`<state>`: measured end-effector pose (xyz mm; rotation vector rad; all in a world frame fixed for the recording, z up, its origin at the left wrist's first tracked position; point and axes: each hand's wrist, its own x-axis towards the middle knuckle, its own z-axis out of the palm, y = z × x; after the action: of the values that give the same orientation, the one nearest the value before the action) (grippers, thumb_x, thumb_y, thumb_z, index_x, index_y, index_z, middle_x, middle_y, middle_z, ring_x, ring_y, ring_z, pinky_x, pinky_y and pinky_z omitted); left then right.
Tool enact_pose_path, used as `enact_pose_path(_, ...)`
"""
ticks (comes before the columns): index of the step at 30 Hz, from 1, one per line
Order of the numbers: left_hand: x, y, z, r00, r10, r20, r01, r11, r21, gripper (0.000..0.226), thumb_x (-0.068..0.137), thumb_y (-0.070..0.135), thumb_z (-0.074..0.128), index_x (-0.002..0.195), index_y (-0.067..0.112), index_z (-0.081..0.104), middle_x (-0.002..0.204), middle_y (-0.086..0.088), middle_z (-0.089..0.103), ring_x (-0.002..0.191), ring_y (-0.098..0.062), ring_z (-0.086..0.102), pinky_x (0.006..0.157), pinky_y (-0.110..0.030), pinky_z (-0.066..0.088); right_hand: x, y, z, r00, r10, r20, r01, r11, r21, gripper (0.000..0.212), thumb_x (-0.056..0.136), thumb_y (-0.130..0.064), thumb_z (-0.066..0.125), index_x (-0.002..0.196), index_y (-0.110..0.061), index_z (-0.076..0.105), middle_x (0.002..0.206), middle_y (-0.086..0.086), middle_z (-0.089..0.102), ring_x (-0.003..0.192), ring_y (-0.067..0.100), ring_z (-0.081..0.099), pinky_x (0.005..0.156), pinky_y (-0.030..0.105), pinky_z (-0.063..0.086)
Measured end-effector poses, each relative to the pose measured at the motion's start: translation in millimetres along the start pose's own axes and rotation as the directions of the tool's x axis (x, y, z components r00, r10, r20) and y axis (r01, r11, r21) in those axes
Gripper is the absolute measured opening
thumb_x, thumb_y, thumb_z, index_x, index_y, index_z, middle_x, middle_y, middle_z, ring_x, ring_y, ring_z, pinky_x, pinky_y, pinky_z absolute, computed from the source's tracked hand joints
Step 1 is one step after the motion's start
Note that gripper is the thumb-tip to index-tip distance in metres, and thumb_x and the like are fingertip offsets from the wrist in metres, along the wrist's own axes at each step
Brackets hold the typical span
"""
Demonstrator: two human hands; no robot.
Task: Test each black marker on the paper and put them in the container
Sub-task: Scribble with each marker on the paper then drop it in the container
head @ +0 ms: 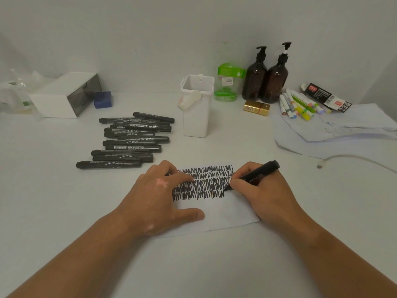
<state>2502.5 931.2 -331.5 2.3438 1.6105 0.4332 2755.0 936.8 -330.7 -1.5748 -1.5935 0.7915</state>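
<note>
A white sheet of paper [227, 214] lies on the table in front of me, its upper half covered with rows of black scribble. My right hand [262, 190] grips a black marker [257, 174] with its tip on the paper at the right end of the scribble. My left hand [159, 196] lies flat on the paper's left part, fingers spread, pressing it down. Several black markers [129, 140] lie in a pile to the left behind the paper. A tall white container [196, 110] stands upright behind the paper, right of the pile.
Two brown pump bottles [265, 80], a green-and-clear plastic container [227, 82] and a gold box [256, 107] stand at the back right. Coloured markers [298, 104] and loose papers [335, 127] lie far right. A white box [64, 95] and blue block [103, 100] sit back left. A white cable [343, 158] runs at right.
</note>
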Motion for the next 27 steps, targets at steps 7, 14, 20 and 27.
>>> enact_pose_path(7, 0, 0, 0, 1.0, -0.005, 0.015, 0.006, 1.0, -0.004, 0.089, 0.061, 0.092, 0.056, 0.138, 0.046, 0.05, 0.118, 0.021, 0.04, 0.113, -0.006, 0.042, 0.103, -0.031, 0.041, -1, -1, -1, 1.0, 0.009, 0.0, -0.009, 1.0, -0.001, 0.007, 0.079, -0.027, 0.073, 0.074, -0.03, 0.069, 0.056, -0.014, 0.063, 0.049, 0.001, 0.053, 0.046, 0.012, 0.038)
enact_pose_path(14, -1, 4, -3, 1.0, -0.015, 0.026, 0.015, 1.0, 0.014, 0.088, 0.064, 0.089, 0.059, 0.14, 0.045, 0.049, 0.119, 0.02, 0.042, 0.113, -0.007, 0.044, 0.103, -0.031, 0.041, 0, -5, 1, 0.999, 0.015, -0.049, -0.013, 0.998, 0.054, 0.01, 0.067, -0.034, 0.065, 0.067, -0.024, 0.066, 0.05, -0.012, 0.056, 0.046, 0.002, 0.049, 0.044, 0.014, 0.036)
enact_pose_path(20, 0, 8, -11, 0.963, -0.061, -0.263, -0.039, 0.933, -0.359, 0.044, 0.091, 0.003, 0.057, 0.122, 0.034, 0.054, 0.089, 0.019, 0.052, 0.076, 0.003, 0.05, 0.071, -0.012, 0.042, 2, -11, -12, 0.994, 0.093, -0.053, -0.042, 0.794, 0.606, 0.015, 0.074, -0.02, 0.076, 0.071, -0.018, 0.061, 0.054, 0.003, 0.047, 0.045, 0.014, 0.037, 0.039, 0.022, 0.03)
enact_pose_path(27, 0, 8, -11, 0.951, -0.252, -0.179, 0.012, 0.608, -0.794, 0.047, 0.084, -0.002, 0.074, 0.104, 0.038, 0.061, 0.107, 0.015, 0.074, 0.085, -0.014, 0.075, 0.066, -0.024, 0.056, -2, -19, -14, 0.992, -0.004, 0.125, -0.086, 0.698, 0.711, 0.013, 0.077, -0.014, 0.079, 0.09, -0.014, 0.079, 0.067, 0.009, 0.061, 0.054, 0.016, 0.052, 0.042, 0.024, 0.036)
